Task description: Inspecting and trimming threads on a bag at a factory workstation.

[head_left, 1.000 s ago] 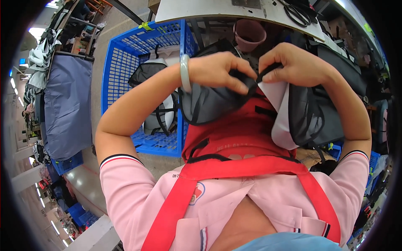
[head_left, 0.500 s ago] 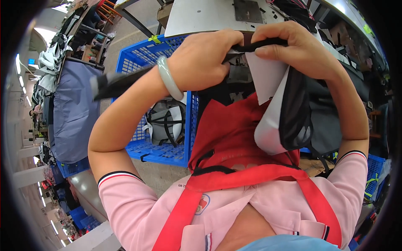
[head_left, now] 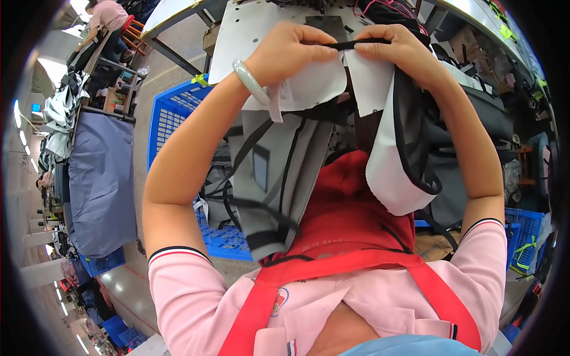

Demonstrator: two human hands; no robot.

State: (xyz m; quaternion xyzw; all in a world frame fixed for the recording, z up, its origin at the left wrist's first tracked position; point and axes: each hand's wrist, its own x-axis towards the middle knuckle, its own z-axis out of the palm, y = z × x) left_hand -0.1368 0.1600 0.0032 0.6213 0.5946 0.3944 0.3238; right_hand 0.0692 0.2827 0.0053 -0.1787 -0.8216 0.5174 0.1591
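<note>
Both hands are raised over the near edge of the white worktable [head_left: 234,38]. My left hand [head_left: 291,52], with a pale bangle at its wrist, pinches a black fabric edging [head_left: 347,44] between thumb and fingers. A grey fabric panel [head_left: 267,172] with black straps and a white flap hangs below it. My right hand [head_left: 399,48] is closed on the same edging a short way to the right. Beneath it hangs a white panel with black trim [head_left: 383,169], curving down in front of the red apron [head_left: 350,207]. The two panels hang apart with a gap between.
A blue plastic basket [head_left: 155,127] holding grey and black pieces stands on the floor to the left, partly hidden by my arm. Dark grey fabric [head_left: 454,190] hangs at the right. A dark metal plate [head_left: 325,26] lies on the worktable. Another person [head_left: 110,18] sits far left.
Both hands have moved farther away over the table. A grey panel now hangs below my left hand, where earlier a black strip stretched out leftward. My right hand keeps its hold.
</note>
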